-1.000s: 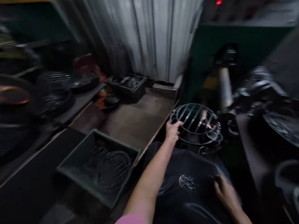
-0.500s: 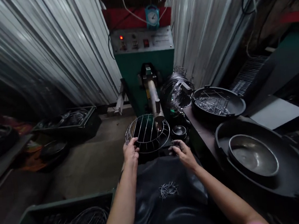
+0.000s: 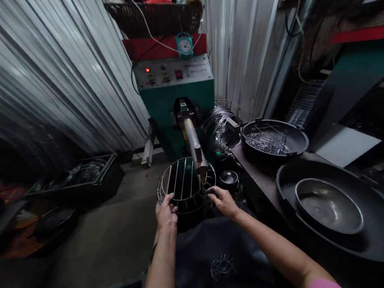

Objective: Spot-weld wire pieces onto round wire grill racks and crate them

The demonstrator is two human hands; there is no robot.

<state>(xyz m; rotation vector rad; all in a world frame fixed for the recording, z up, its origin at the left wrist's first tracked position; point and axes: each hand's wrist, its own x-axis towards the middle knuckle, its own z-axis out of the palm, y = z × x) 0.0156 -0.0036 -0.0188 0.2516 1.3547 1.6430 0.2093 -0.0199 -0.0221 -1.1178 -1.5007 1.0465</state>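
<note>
In the head view a round wire rack (image 3: 186, 180) with parallel bars and a double rim sits under the metal arm (image 3: 195, 146) of a green machine. My left hand (image 3: 166, 211) is closed on the rack's near left rim, thumb on top. My right hand (image 3: 222, 200) is pinched at the rack's right front edge, close below the arm's tip; whatever lies between its fingertips is too small to make out. A small heap of short wire pieces (image 3: 222, 267) lies on the dark apron (image 3: 200, 242) over my lap.
The machine's control panel (image 3: 174, 71) has a lit red lamp, with a blue clock (image 3: 184, 45) above. At right stand a black pan of wire parts (image 3: 274, 143), and a large pan (image 3: 285, 185) holding a metal bowl (image 3: 330, 206). A wire coil (image 3: 222, 125) is behind; a crate (image 3: 109, 171) stands left.
My right hand has moved left and in to the rack's edge, where it was apart from it before. My left hand still grips the rim. The camera view has tilted up.
</note>
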